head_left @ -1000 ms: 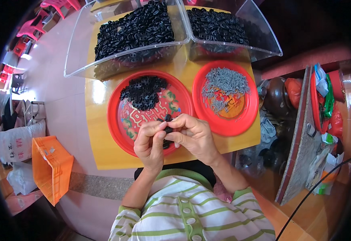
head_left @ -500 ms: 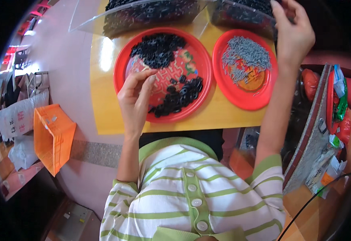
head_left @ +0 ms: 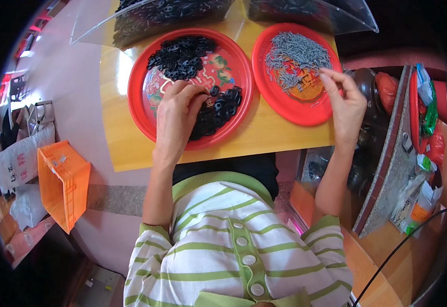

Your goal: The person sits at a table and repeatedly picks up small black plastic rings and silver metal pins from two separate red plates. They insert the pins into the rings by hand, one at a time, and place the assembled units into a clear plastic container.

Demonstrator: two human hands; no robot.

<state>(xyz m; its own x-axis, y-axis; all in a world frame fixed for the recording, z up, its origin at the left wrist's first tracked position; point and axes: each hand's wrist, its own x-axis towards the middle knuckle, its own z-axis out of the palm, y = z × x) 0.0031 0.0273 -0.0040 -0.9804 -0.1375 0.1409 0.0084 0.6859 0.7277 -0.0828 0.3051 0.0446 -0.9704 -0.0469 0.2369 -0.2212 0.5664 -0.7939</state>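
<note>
My left hand (head_left: 176,115) is over the left red plate (head_left: 140,110), thumb and forefinger pinched together. At their tips is a small black plastic part (head_left: 214,91) with a hole in it. Close by lies a pile of similar black parts (head_left: 222,111); a flatter heap of black pieces (head_left: 181,56) sits farther back on the same plate. My right hand (head_left: 349,105) is at the right edge of another red plate (head_left: 308,116), which bears many small grey screws (head_left: 297,51). Its thumb and forefinger meet in a pinch; whatever is between them is too small to make out.
Clear plastic bins with dark parts (head_left: 167,20) stand behind the plates on the yellow tabletop (head_left: 116,138). An orange crate (head_left: 65,184) is at the left on the floor. To the right are a dark rounded jar (head_left: 367,97) and a stone-topped ledge (head_left: 382,169). A black cable (head_left: 402,245) crosses the lower right.
My right hand has come down from the bin at the back right to the screw plate. The left hand has shifted to the nearer black parts. The whole view has moved slightly.
</note>
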